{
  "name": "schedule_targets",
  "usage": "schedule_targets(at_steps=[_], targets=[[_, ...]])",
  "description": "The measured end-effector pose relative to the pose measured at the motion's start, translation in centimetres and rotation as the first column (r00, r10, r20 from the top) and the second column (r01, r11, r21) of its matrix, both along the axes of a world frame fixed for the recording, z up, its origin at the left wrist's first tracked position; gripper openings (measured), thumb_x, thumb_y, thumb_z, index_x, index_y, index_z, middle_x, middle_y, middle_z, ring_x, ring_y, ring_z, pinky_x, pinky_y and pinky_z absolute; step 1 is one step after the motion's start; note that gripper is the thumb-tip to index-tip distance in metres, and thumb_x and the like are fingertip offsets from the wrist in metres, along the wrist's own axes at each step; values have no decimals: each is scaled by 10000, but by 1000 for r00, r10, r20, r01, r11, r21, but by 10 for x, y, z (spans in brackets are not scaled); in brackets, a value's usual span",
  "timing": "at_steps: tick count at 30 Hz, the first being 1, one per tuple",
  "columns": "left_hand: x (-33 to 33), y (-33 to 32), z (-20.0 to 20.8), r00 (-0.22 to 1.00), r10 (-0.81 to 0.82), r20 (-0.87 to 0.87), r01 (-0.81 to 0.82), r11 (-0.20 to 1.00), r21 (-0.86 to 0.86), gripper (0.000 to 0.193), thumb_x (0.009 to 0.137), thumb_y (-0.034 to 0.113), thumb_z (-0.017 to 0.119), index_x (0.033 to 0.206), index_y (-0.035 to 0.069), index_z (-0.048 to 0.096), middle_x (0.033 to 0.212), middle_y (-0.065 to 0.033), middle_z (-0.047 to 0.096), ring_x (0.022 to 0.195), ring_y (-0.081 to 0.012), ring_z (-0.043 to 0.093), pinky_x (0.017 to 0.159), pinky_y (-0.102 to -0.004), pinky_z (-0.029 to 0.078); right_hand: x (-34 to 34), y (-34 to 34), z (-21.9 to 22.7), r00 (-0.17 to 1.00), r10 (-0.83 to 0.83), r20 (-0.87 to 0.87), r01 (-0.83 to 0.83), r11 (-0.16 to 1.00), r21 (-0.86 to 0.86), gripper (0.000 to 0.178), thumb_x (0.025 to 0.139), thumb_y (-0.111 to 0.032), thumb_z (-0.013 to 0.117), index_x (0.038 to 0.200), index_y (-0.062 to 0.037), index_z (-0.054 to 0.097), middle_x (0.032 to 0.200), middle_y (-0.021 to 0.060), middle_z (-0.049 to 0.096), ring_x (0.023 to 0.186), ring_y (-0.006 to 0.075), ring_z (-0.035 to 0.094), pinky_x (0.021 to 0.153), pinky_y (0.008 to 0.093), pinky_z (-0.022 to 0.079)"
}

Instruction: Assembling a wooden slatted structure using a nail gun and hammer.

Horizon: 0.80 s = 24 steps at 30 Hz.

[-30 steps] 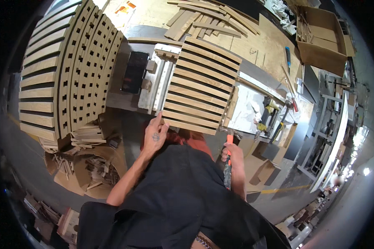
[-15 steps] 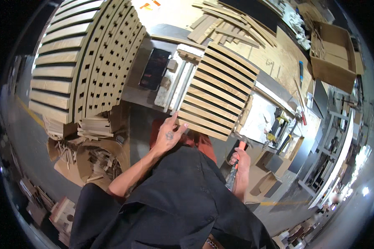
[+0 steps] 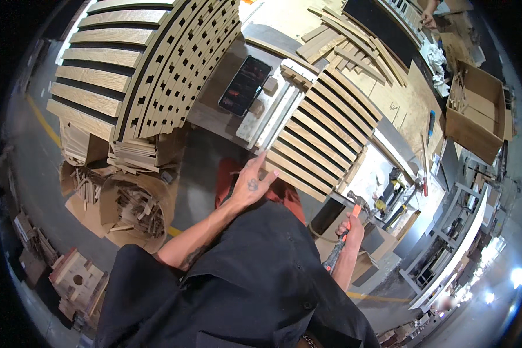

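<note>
A wooden slatted panel [image 3: 322, 136], pale oak strips over dark gaps, lies tilted across the bench in front of me. At its near left corner is my left hand [image 3: 253, 181], fingers and thumb spread along the edge without wrapping round it. My right hand [image 3: 350, 229] is closed around the orange and dark handle of a claw hammer [image 3: 356, 203]. Its metal head points up, just right of the panel's near right corner and apart from it. Pale rails [image 3: 275, 116] run along the panel's left side.
Stacked slatted panels [image 3: 107, 64] rise at the left, beside a phone [image 3: 245, 86]. Loose wood strips [image 3: 354, 49] lie behind. Cardboard boxes hold offcuts [image 3: 139, 206] at lower left; another box [image 3: 478, 107] stands far right. Tools [image 3: 397, 197] lie on the right. Another person's hand [image 3: 429, 18] shows at top right.
The view has turned, shifting the bench rightward in the picture. The hammer head has drawn away from the panel's near right corner. My left hand stays at the near left corner.
</note>
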<state>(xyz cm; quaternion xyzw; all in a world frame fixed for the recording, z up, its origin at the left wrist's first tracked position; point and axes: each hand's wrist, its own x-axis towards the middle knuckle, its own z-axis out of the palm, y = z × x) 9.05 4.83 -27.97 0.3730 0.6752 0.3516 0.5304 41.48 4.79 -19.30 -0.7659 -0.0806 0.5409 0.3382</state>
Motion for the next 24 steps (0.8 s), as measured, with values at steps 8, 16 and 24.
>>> schedule_targets(at_steps=[8,16,24], targets=[[1,-8,-49,907,344,242,-309,935,-171,435,883,270,699,1147,-69,629,882,-135,710,796,-213,683,742,-334,542,-115,40,29,-8,694,720,-992,84,-92,322,990,-328,575,1195,-84,619,816,172,693,680,343,675,568,403,523],[0,1,-26,981,183,-62,-183,983,-4,281,940,206,602,1074,-31,671,901,-156,731,854,-204,721,747,-313,567,-190,59,17,-400,523,753,-915,-270,-299,318,992,-269,573,1246,-77,560,808,156,643,637,341,651,534,428,523],[15,-8,-26,904,421,76,-423,906,14,356,907,161,687,1204,-32,650,996,-177,725,875,-206,712,797,-332,553,-152,44,42,41,604,796,-991,125,-44,302,963,-204,622,1226,-56,622,875,189,677,719,358,675,626,431,521]])
